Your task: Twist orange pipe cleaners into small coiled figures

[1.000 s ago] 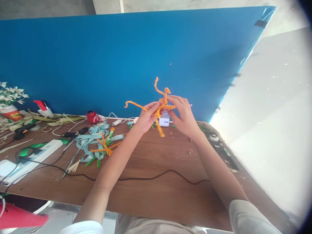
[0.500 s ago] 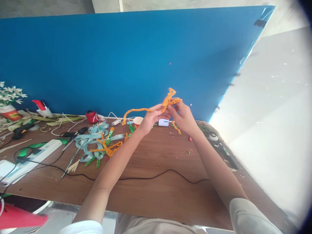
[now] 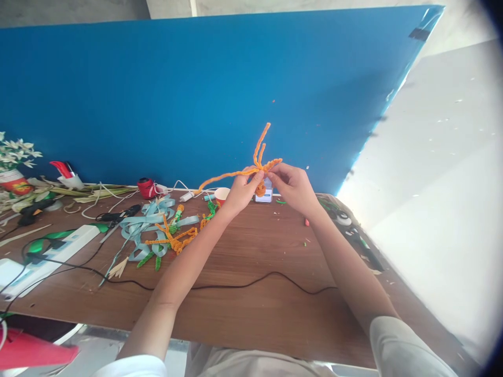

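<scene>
Above the table's far side, my left hand (image 3: 244, 192) is closed on a figure of orange pipe cleaners (image 3: 260, 166). Two of its strands stick upward, a long one reaches out to the left, and a coiled lump hangs below the fingers. My right hand (image 3: 293, 186) pinches the figure's right side, thumb against fingertips, close by a short twisted strand. Behind the hands a phone (image 3: 264, 197) with a lit screen stands on the table, partly hidden by the coil.
Blue ribbon (image 3: 135, 230) lies tangled with orange and green pipe-cleaner pieces (image 3: 178, 238) left of my left forearm. A white power strip (image 3: 55, 259), a glue gun (image 3: 120, 213) and a paper cup (image 3: 222, 196) are on the table (image 3: 251, 319). A black cable (image 3: 243, 286) crosses it.
The orange figure has been turned in my hands: strands now point up and the coiled lump hangs below. The strand that dangled under my right hand no longer shows there.
</scene>
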A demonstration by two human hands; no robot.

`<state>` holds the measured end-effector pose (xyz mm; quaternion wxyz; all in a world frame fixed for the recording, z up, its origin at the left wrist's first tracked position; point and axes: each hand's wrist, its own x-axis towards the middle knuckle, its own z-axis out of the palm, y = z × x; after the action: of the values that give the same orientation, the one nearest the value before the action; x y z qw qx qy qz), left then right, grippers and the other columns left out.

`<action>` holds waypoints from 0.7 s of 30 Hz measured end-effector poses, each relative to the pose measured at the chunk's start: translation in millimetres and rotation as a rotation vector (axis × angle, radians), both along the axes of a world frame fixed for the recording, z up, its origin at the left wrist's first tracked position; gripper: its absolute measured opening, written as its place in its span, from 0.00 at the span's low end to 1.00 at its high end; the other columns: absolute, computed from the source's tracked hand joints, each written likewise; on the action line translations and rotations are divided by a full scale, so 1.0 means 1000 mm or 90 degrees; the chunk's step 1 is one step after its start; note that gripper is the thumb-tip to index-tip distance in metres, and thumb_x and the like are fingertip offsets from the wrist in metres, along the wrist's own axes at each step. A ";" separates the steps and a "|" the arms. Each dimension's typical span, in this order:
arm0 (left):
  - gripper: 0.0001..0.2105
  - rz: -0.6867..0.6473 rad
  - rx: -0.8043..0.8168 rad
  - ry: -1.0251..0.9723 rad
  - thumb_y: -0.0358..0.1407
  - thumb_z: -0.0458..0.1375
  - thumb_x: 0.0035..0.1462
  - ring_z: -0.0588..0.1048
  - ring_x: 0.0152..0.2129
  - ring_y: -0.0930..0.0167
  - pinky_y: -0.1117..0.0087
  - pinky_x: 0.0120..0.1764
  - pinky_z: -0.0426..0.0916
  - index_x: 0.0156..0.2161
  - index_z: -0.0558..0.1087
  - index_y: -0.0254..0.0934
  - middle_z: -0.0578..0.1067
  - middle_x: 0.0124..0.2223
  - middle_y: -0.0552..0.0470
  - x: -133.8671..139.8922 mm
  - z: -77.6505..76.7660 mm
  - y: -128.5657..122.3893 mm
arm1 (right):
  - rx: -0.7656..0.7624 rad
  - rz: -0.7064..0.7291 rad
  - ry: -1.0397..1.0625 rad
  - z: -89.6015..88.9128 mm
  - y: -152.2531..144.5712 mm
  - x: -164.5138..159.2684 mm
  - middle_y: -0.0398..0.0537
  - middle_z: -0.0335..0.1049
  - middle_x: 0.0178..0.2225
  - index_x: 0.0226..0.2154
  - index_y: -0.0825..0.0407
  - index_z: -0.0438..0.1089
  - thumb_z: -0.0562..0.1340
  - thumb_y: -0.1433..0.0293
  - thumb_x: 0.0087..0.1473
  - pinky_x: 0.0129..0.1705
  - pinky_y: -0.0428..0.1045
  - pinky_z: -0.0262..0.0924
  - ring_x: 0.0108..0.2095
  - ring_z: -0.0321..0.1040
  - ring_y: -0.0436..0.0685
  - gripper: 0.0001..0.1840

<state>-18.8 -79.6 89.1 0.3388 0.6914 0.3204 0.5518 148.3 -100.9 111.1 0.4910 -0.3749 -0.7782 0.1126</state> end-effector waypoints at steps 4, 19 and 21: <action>0.20 0.013 -0.024 0.059 0.51 0.53 0.64 0.71 0.25 0.72 0.72 0.29 0.63 0.32 0.74 0.35 0.75 0.30 0.49 -0.002 -0.001 0.002 | 0.043 -0.100 -0.086 0.002 -0.007 -0.001 0.44 0.69 0.24 0.32 0.50 0.73 0.57 0.65 0.61 0.27 0.48 0.46 0.23 0.57 0.51 0.11; 0.18 0.202 0.199 0.322 0.38 0.57 0.57 0.54 0.17 0.74 0.68 0.25 0.47 0.18 0.60 0.38 0.60 0.18 0.55 -0.009 0.011 -0.013 | 0.161 -0.236 -0.192 0.002 -0.008 0.001 0.48 0.75 0.29 0.33 0.50 0.73 0.55 0.67 0.62 0.27 0.49 0.41 0.28 0.65 0.56 0.12; 0.13 0.137 0.178 0.330 0.36 0.56 0.57 0.56 0.19 0.74 0.69 0.25 0.49 0.21 0.65 0.37 0.62 0.20 0.55 -0.011 0.013 -0.013 | 0.158 -0.207 -0.185 0.004 -0.008 0.004 0.48 0.75 0.30 0.32 0.50 0.72 0.55 0.68 0.62 0.28 0.49 0.44 0.29 0.65 0.56 0.12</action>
<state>-30.0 -92.4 101.9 0.0871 0.8109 0.3885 0.4288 152.1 -108.5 115.2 0.4283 -0.4439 -0.7780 -0.1194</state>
